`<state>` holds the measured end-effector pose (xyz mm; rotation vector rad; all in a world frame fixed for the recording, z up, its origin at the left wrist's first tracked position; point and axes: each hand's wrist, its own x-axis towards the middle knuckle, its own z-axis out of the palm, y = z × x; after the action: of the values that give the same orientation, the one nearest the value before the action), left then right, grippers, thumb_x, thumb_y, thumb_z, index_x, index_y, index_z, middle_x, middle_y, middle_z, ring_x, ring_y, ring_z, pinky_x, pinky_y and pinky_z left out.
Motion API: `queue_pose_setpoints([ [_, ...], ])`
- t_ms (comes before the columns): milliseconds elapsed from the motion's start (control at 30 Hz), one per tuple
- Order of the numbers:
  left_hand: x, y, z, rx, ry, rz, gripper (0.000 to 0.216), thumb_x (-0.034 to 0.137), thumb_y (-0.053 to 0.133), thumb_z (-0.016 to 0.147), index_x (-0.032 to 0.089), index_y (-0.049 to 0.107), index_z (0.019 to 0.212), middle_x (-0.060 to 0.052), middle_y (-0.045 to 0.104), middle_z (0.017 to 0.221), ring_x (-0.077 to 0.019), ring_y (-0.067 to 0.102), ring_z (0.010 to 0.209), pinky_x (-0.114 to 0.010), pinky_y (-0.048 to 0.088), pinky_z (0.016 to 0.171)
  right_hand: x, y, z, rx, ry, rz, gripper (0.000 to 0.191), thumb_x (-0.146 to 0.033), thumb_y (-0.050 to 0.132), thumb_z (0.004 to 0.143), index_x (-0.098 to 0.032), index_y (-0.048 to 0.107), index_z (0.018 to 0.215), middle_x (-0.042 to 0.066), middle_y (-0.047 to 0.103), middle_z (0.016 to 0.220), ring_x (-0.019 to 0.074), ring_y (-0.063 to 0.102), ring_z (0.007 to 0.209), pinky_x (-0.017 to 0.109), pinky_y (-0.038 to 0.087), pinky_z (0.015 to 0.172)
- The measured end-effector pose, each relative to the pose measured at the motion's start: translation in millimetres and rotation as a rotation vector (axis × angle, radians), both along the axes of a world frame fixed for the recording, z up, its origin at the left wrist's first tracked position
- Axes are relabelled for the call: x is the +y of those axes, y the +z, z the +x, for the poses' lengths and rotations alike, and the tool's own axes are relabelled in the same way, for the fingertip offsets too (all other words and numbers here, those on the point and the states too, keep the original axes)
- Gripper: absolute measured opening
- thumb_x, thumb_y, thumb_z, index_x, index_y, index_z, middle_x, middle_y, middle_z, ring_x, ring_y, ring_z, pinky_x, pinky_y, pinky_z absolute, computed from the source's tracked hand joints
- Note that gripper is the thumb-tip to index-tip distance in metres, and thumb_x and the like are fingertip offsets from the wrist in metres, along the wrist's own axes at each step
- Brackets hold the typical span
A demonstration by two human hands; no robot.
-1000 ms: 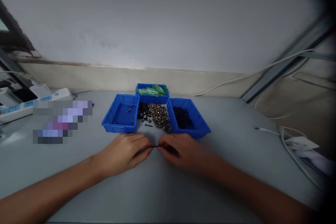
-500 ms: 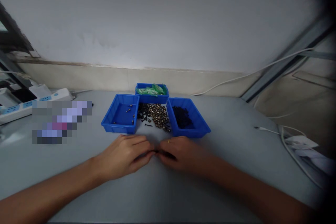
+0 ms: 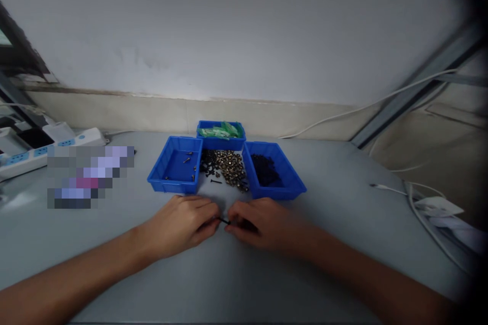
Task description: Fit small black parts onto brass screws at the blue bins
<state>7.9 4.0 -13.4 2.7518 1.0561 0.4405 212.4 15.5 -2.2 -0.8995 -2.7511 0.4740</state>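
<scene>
Thin black piece (image 3: 224, 221) near left-hand blue bin (image 3: 173, 186) with screws (image 3: 186, 160)

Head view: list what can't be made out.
All in the head view:
Thin dark piece: full shape covered by the left hand and right hand.
Black heap in the rightmost blue tray: too dark and small to tell single parts.
Pixelated patch by the power strip: mosaic hides what lies there.

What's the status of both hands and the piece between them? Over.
Left bare hand and right bare hand: both pinching thin black rod-shaped piece, ends hidden. Small brass-coloured metal parts heaped beyond, apart from both hands.
</scene>
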Motion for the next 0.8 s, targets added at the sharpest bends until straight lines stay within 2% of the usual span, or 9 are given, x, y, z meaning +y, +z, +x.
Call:
queue_pose_setpoints([
  [367,1.1,-0.8,0.0,-0.011,0.011,0.018,0.016,0.023,0.043,0.084,0.016,0.050,0.071,0.001,0.054,0.066,-0.0107,0.050,0.059,-0.024,0.034,0.053,4.5,-3.0,3.2,-0.071,-0.044,0.020,0.014,-0.027,0.044,0.081,-0.019,0.053,0.088,0.001,0.061,0.069,0.0126,0.055,0.060,0.023,0.034,0.054],
  [633,1.1,-1.7,-0.8,-0.006,0.016,0.036,0.019,0.025,0.042,0.085,0.016,0.049,0.070,0.001,0.053,0.064,-0.0111,0.050,0.057,-0.025,0.034,0.051,3.8,-1.7,3.5,-0.065,-0.034,0.031,0.012,-0.023,0.046,0.079,-0.019,0.053,0.088,0.000,0.060,0.068,0.0118,0.054,0.059,0.022,0.035,0.053],
  [800,0.2,-0.4,-1.2,0.006,0.022,0.067,0.025,0.027,0.037,0.088,0.016,0.050,0.070,0.001,0.053,0.064,-0.0117,0.051,0.057,-0.025,0.035,0.052,4.9,1.6,2.8,-0.068,-0.045,0.058,0.014,-0.026,0.043,0.083,-0.018,0.054,0.086,0.001,0.061,0.069,0.0121,0.055,0.060,0.023,0.035,0.054],
])
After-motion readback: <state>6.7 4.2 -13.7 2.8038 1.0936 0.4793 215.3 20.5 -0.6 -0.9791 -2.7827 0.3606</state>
